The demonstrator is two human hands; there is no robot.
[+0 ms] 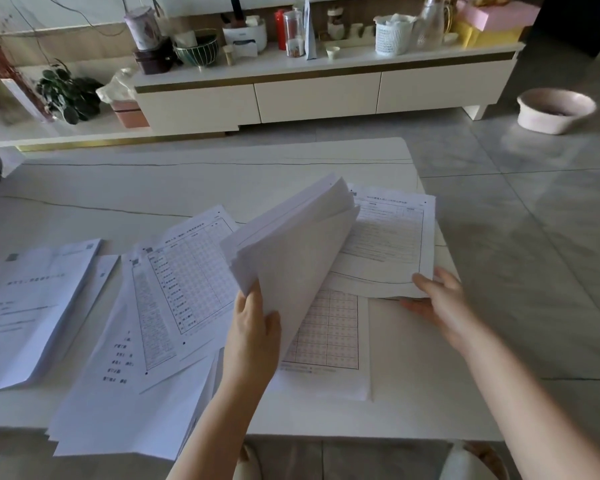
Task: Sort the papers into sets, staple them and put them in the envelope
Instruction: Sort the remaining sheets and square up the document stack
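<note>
On table (153, 188), four paper piles, two hands

The surface (118, 174) is finished in smooth white stone-look slab with thin dark veins and a soft sheen, and the printed sheets (184, 282) and the lifted stack of papers (291, 244) are seen to be thin, matt white paper. The floor (520, 209) is laid with glossy grey tiles in which light is reflected. The low cabinet (319, 91) is faced in smooth cream panels with a gold-coloured trim, and a perforated white plastic basket (392, 38) and a clear glass carafe (430, 22) are carried on it.
</note>
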